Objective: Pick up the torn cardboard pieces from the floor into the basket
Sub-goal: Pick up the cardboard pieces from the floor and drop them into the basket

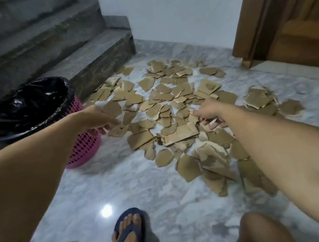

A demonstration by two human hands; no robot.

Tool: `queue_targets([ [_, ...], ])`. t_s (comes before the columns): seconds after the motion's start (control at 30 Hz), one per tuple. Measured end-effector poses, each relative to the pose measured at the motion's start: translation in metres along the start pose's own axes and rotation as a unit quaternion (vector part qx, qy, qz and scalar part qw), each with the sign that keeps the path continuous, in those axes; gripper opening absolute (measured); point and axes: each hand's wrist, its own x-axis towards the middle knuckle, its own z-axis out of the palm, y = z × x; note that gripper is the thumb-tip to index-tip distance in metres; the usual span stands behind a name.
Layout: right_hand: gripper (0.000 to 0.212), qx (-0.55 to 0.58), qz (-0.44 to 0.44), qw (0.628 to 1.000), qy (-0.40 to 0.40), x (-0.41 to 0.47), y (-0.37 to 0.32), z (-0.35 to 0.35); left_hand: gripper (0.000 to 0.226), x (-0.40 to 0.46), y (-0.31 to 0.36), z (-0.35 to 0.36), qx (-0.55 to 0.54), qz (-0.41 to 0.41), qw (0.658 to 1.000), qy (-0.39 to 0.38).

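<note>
Several torn brown cardboard pieces [172, 102] lie scattered over the marble floor [123, 187]. A pink mesh basket [84, 143] lined with a black plastic bag [27, 106] stands at the left, beside the steps. My left hand [101, 118] reaches out over the left edge of the pile, fingers extended and relaxed, holding nothing. My right hand [210, 114] reaches over the middle of the pile, fingers loosely spread just above the pieces, holding nothing.
Grey stone steps [41, 45] rise behind the basket at the left. A wooden door and frame [284, 21] stand at the right, with a white wall between. My foot in a blue flip-flop [128, 238] and both knees are at the bottom.
</note>
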Motion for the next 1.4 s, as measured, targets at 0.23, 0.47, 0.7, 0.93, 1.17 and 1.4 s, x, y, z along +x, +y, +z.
queue_targets([
  [0.23, 0.036, -0.003, 0.062, 0.998, 0.018, 0.017, 0.093, -0.002, 0.030, 0.047, 0.036, 0.071, -0.011, 0.046, 0.999, 0.005],
  [0.47, 0.083, -0.058, 0.123, 0.989, 0.054, 0.036, 0.172, 0.002, 0.043, 0.114, 0.034, 0.172, 0.042, 0.053, 0.995, -0.077],
  [0.7, 0.116, -0.109, 0.238, 0.964, 0.044, 0.049, 0.231, 0.016, 0.095, 0.148, 0.027, 0.223, 0.049, 0.016, 0.998, -0.031],
  [0.93, 0.125, -0.163, 0.330, 0.910, 0.192, 0.057, 0.244, 0.050, 0.112, 0.171, 0.017, 0.272, 0.132, 0.012, 0.987, -0.095],
  [1.17, 0.067, -0.072, 0.260, 0.930, 0.250, 0.074, 0.242, 0.040, 0.097, 0.177, 0.031, 0.289, 0.127, -0.013, 0.992, -0.007],
  [1.4, 0.141, -0.057, 0.325, 0.925, 0.190, 0.057, 0.276, 0.029, 0.106, 0.196, 0.011, 0.281, 0.050, -0.113, 0.987, 0.100],
])
